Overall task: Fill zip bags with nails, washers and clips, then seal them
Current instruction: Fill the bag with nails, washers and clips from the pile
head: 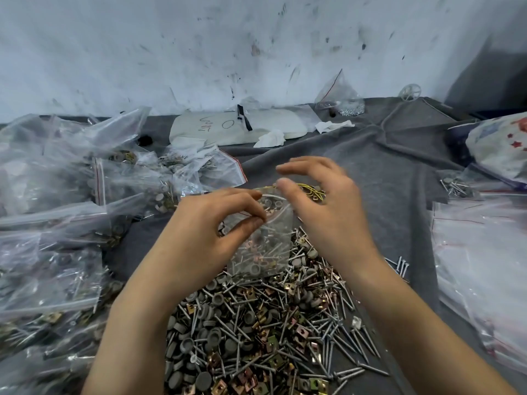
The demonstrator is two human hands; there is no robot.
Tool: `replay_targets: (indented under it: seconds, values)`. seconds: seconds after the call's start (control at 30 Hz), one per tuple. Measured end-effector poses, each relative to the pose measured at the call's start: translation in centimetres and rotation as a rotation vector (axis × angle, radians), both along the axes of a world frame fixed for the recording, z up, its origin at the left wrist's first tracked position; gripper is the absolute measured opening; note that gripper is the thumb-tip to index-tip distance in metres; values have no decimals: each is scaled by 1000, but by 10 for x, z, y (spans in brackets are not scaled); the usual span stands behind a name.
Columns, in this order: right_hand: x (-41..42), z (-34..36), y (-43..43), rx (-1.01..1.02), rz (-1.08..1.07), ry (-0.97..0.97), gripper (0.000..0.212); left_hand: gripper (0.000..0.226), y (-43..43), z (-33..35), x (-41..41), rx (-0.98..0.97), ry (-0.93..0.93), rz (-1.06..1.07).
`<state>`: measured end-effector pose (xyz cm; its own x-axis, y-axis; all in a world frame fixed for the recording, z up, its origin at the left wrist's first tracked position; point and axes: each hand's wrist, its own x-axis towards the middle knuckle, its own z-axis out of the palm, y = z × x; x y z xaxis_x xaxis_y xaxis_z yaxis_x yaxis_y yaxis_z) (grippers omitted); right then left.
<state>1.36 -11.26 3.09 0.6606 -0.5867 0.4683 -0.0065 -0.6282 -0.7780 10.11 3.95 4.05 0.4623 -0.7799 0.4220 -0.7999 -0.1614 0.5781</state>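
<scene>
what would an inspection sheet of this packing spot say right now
surface: grey cloth, creased, covers the work area
job's things: small zip bag, part filled, held over a loose pile of nails, washers and clips; filled bags heaped at left; flat bags, seemingly empty, at right
clutter: crumpled tissues, a white packet with marker writing, a bag of small screws by the wall
grippers: left hand pinches the zip bag's top edge; right hand blurred, fingers spread by the bag's top, holding nothing visible
cables: nothing seen
surroundings: stained white wall behind
</scene>
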Motion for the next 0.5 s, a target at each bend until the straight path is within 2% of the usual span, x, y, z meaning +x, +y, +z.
replay_targets:
  seconds: [0.1,0.17,0.3,0.37,0.5]
  values:
    - [-4,-12,-17,92,-118,-31,11,8,1,0,3,-17,16,22]
    - [-6,-29,-26,54,-148,157,13,8,2,-1,4,-20,15,45]
    - [-10,-72,-26,-8,-54,646,6,7,4,0,6,-27,1,88]
    - [-12,-82,-23,-14,-62,747,4,7,5,-1,7,-35,12,107]
    - [-13,-85,-21,-8,-47,794,14,10,7,-1,9,-41,19,122]
